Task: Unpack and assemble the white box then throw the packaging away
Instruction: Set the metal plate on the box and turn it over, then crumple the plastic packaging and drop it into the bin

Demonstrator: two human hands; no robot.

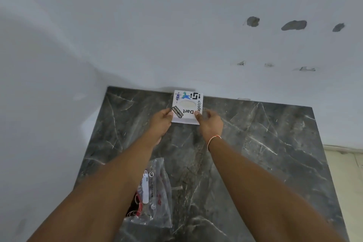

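Observation:
A white box (pixel 187 106) with stickers and printed words on its top face sits at the far edge of the dark marble counter (pixel 255 143), against the wall. My left hand (pixel 161 122) grips its left side near the front corner. On its right side, at the front corner, my right hand (pixel 210 124) holds it, thumb on the top face. A clear plastic packaging bag (pixel 152 192) with red and white print lies crumpled on the counter near me, partly under my left forearm.
White walls (pixel 176 35) stand close behind and to the left of the counter, with several patched holes at the upper right. The counter's right edge drops off beside a pale tiled surface (pixel 345 163).

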